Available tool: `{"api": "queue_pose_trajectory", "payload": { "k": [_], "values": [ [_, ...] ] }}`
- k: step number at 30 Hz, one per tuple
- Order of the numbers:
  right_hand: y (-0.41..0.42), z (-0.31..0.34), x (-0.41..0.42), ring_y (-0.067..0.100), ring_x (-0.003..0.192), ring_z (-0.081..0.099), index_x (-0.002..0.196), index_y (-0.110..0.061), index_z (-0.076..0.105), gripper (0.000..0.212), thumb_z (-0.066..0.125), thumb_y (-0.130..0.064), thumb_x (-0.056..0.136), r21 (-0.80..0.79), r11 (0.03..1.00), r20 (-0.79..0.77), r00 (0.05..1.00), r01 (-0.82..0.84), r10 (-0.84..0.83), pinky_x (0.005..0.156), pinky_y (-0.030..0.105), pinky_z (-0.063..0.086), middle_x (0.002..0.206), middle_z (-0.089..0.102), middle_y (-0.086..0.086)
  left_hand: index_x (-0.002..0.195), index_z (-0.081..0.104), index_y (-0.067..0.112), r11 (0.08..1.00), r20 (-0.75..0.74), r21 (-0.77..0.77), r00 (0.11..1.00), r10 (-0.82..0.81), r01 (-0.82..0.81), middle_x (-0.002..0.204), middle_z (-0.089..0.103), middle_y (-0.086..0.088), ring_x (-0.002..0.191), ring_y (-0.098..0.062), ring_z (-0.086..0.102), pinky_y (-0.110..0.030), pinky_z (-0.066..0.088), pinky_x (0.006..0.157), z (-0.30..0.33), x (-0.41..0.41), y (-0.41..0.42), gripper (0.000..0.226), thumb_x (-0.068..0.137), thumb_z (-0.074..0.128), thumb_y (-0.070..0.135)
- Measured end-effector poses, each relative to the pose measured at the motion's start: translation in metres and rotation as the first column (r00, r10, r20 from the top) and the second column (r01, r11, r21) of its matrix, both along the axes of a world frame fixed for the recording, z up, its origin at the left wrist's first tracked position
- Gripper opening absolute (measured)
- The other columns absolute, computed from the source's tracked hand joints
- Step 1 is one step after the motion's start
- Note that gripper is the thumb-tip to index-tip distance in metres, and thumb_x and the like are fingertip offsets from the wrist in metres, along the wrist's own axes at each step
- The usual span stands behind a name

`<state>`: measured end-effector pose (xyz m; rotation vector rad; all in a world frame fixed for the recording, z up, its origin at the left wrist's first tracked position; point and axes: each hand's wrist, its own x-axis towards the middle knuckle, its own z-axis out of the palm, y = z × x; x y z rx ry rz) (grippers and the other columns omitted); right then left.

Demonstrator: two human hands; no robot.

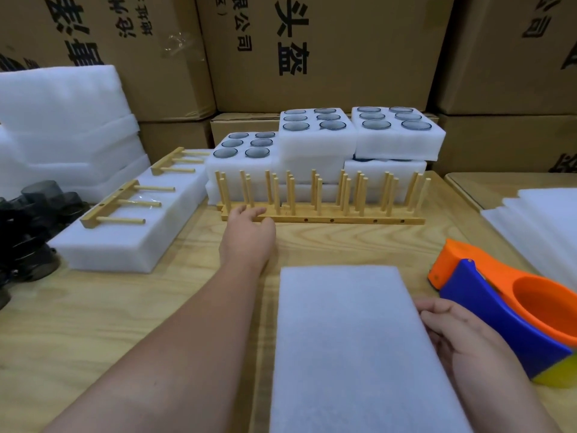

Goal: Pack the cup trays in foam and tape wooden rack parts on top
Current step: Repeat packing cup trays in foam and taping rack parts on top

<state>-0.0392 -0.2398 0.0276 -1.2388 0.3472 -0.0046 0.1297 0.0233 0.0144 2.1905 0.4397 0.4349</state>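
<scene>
Up front, the left hand (248, 228) reaches to the wooden rack parts (321, 198) standing in a row mid-table, fingers loosely curled at the base strip, gripping nothing I can make out. The right hand (452, 329) rests with bent fingers against the right edge of the foam sheet (349, 348) at the near edge of the pale wooden table (140, 307). Three cup trays (315, 126) with six cups each sit behind the rack, before a wall of cardboard boxes (327, 51). One tape dispenser (505, 310) lies at the right.
</scene>
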Motion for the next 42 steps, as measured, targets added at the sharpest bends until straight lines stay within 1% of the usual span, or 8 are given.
{"api": "queue_pose_trajectory", "payload": {
  "k": [7, 11, 17, 21, 25, 33, 39, 42],
  "values": [
    [0.000, -0.002, 0.000, 0.023, 0.057, 0.045, 0.082, -0.002, 0.069, 0.024, 0.050, 0.007, 0.095, -0.018, 1.000, -0.001, 1.000, 0.024, -0.024, 0.050, 0.029, 0.038, 0.069, 0.058, 0.019, 0.147, 0.051, 0.033, 0.996, -0.060, 0.087, 0.998, -0.029, 0.034, 0.164, 0.029, 0.014, 0.144, -0.016, 0.039, -0.035, 0.036, 0.106, -0.001, 0.018, 0.004, 0.059, 0.089, 0.047, 0.037],
    [0.002, 0.000, -0.002, 0.017, 0.051, 0.044, 0.086, 0.000, 0.067, 0.021, 0.049, 0.006, 0.096, 0.015, 0.999, 0.003, 1.000, 0.029, -0.029, 0.040, 0.022, 0.039, 0.064, 0.056, 0.015, 0.149, 0.050, 0.026, 1.000, 0.015, 0.000, 0.999, -0.031, 0.031, 0.160, 0.039, 0.008, 0.142, -0.017, 0.042, -0.027, 0.032, 0.102, -0.004, 0.011, 0.007, 0.058, 0.091, 0.051, 0.032],
    [0.003, 0.001, -0.004, 0.022, 0.054, 0.045, 0.086, 0.000, 0.066, 0.022, 0.047, 0.006, 0.097, 0.048, 0.998, 0.023, 0.999, 0.031, -0.032, 0.044, 0.026, 0.039, 0.064, 0.058, 0.017, 0.136, 0.063, 0.027, 0.975, 0.143, -0.218, 0.986, 0.080, -0.048, 0.139, 0.059, 0.002, 0.124, -0.019, 0.058, -0.033, 0.044, 0.106, 0.001, -0.010, 0.009, 0.049, 0.088, 0.059, 0.029],
    [0.000, -0.005, -0.003, 0.030, 0.067, 0.051, 0.098, 0.002, 0.067, 0.019, 0.048, 0.004, 0.096, 0.034, 0.999, 0.048, 0.999, 0.010, -0.011, 0.057, 0.034, 0.041, 0.078, 0.061, 0.022, 0.125, 0.070, 0.025, 0.828, 0.204, -0.553, 0.948, 0.245, -0.095, 0.111, 0.069, 0.010, 0.105, -0.009, 0.065, -0.017, 0.045, 0.084, 0.002, -0.030, 0.019, 0.046, 0.084, 0.074, 0.047],
    [-0.001, -0.008, -0.003, 0.032, 0.079, 0.052, 0.096, -0.002, 0.068, 0.021, 0.048, 0.001, 0.097, 0.075, 0.997, 0.073, 0.997, -0.012, 0.006, 0.064, 0.037, 0.044, 0.086, 0.063, 0.024, 0.118, 0.070, 0.024, 0.653, 0.227, -0.756, 0.924, 0.308, -0.032, 0.121, 0.069, 0.003, 0.110, -0.011, 0.066, -0.034, 0.051, 0.101, 0.000, -0.061, 0.027, 0.061, 0.068, 0.086, 0.054],
    [-0.001, -0.004, -0.010, 0.014, 0.054, 0.049, 0.093, -0.005, 0.065, 0.023, 0.045, 0.004, 0.098, 0.193, 0.981, 0.119, 0.993, -0.001, -0.022, 0.056, 0.030, 0.039, 0.065, 0.058, 0.009, 0.113, 0.052, 0.029, 0.778, 0.312, -0.622, 0.882, 0.352, -0.090, 0.107, 0.057, 0.010, 0.094, -0.004, 0.057, -0.021, 0.045, 0.083, -0.009, -0.120, 0.028, 0.064, 0.065, 0.095, 0.038],
    [-0.003, -0.004, -0.014, 0.014, 0.053, 0.049, 0.096, -0.006, 0.065, 0.022, 0.045, 0.004, 0.098, 0.198, 0.980, 0.136, 0.991, -0.006, -0.021, 0.055, 0.030, 0.040, 0.064, 0.058, 0.008, 0.088, 0.052, 0.025, 0.827, 0.349, -0.547, 0.864, 0.362, -0.126, 0.074, 0.060, 0.006, 0.060, -0.001, 0.058, -0.012, 0.047, 0.064, -0.006, -0.144, 0.025, 0.025, 0.086, 0.074, 0.013],
    [-0.002, -0.004, -0.016, 0.013, 0.051, 0.048, 0.096, -0.005, 0.064, 0.022, 0.044, 0.004, 0.098, 0.206, 0.979, 0.140, 0.990, -0.006, -0.024, 0.053, 0.028, 0.040, 0.063, 0.057, 0.007, 0.092, 0.062, 0.022, 0.848, 0.344, -0.530, 0.907, 0.241, -0.024, 0.079, 0.070, -0.001, 0.070, -0.016, 0.066, -0.024, 0.054, 0.067, -0.004, -0.156, 0.025, 0.016, 0.089, 0.076, 0.017]
  ]
}}
